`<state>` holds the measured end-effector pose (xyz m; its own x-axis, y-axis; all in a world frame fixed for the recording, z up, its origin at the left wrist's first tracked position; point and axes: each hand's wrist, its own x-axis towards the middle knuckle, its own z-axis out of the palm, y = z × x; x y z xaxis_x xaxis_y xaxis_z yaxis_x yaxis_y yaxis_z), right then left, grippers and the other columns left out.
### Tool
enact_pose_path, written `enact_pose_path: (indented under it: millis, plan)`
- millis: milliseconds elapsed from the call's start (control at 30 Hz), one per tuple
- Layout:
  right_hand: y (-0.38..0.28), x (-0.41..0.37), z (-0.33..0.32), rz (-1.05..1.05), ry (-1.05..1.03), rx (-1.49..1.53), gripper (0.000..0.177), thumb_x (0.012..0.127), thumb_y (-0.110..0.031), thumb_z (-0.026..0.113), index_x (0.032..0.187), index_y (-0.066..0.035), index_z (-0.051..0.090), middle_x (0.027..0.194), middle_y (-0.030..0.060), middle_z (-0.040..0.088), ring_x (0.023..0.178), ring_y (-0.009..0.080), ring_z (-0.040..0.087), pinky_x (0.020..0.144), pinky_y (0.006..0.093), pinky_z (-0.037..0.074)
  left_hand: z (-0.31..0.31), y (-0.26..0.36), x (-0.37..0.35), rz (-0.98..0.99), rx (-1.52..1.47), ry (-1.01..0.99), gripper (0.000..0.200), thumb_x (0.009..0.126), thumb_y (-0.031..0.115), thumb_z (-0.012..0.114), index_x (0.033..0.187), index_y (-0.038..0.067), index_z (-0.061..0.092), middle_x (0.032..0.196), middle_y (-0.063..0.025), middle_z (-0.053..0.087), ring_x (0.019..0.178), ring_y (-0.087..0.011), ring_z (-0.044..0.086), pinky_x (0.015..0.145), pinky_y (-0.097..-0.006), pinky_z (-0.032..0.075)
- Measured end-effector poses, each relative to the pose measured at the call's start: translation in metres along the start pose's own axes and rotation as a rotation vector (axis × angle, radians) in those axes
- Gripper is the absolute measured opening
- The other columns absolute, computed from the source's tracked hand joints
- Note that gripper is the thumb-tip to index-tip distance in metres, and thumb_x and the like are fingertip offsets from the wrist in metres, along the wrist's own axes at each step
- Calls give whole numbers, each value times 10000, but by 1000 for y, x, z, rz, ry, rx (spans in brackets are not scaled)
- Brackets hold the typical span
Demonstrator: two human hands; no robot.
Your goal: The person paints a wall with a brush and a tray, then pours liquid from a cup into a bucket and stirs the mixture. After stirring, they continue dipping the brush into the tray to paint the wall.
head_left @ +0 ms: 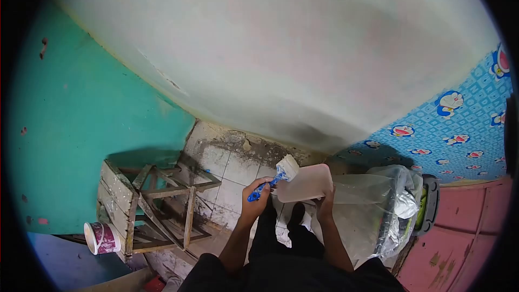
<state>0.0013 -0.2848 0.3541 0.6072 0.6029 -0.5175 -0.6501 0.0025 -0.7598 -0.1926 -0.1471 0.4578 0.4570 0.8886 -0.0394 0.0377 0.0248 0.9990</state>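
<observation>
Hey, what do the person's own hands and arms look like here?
The left hand and right hand are ungloved, and both forearms are bare, with no watch or band that I can see. Black sleeves, seemingly short, show near the bottom edge, without visible markings.

A single head-worn camera gives a wide, round-edged view, facing forward and steeply down. The bare left hand (259, 191) and bare right hand (324, 205) show fairly close, with white square floor tiles (241, 169) below them and a broad off-white painted wall (281, 48) rising beyond them.
</observation>
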Motion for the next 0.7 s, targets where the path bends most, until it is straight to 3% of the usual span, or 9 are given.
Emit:
enact_pose_path:
  millis: [200, 333, 467, 500, 600, 633, 667, 700]
  plan:
    - [-25, -10, 68, -59, -43, -38, 533, 962, -369, 464, 1411, -119, 320, 1264, 120, 497, 1102, 262, 588, 821, 435, 564, -42, 50, 30, 39, 173, -74, 228, 1000, 138, 559, 1011, -61, 671, 870, -114, 715, 755, -163, 707, 695, -279, 552]
    - [-22, -11, 98, -102, -77, -55, 539, 986, -421, 442, 1417, -123, 314, 1262, 116, 510, 1081, 267, 601, 823, 436, 558, -68, 83, 57, 105, 250, -51, 192, 958, 155, 601, 886, -3, 683, 647, -86, 662, 625, -123, 673, 560, -273, 494]
    - [-27, -15, 145, -114, -90, -37, 550, 987, -455, 433, 1419, -134, 322, 1268, 112, 522, 1093, 265, 593, 828, 441, 545, -96, 122, 80, 151, 384, -52, 164, 927, 134, 617, 838, 11, 679, 625, -110, 627, 563, -134, 629, 545, -301, 480]
    - [-20, -11, 150, -110, -82, -54, 547, 984, -471, 424, 1414, -145, 335, 1279, 108, 524, 1103, 267, 591, 831, 443, 543, -101, 123, 87, 266, 353, -25, 192, 929, 143, 616, 791, 17, 661, 618, -118, 618, 533, -169, 614, 535, -313, 471]
    - [-4, -8, 173, -126, -32, -16, 548, 980, -469, 412, 1415, -138, 368, 1266, 96, 554, 1076, 250, 602, 809, 421, 539, -114, 150, 99, 298, 415, -33, 239, 931, 147, 610, 731, 14, 608, 602, -143, 589, 511, -229, 605, 518, -335, 457]
    - [2, -6, 177, -111, -46, 10, 548, 981, -463, 411, 1416, -131, 373, 1260, 98, 559, 1072, 246, 604, 810, 419, 540, -119, 149, 104, 272, 427, -65, 276, 917, 157, 622, 691, 15, 555, 590, -164, 559, 512, -312, 584, 512, -361, 447]
    - [7, -5, 180, -91, -61, 35, 548, 981, -457, 410, 1416, -124, 378, 1254, 100, 564, 1068, 243, 605, 810, 417, 541, -120, 150, 107, 294, 462, -103, 272, 908, 157, 629, 690, 15, 549, 586, -170, 552, 510, -327, 576, 512, -369, 446]
    - [13, -5, 183, -76, -80, 43, 543, 985, -443, 398, 1409, -106, 387, 1256, 109, 565, 1082, 241, 607, 852, 434, 544, -121, 153, 112, 318, 501, -139, 269, 899, 157, 635, 689, 16, 543, 581, -177, 546, 507, -343, 568, 512, -376, 445]
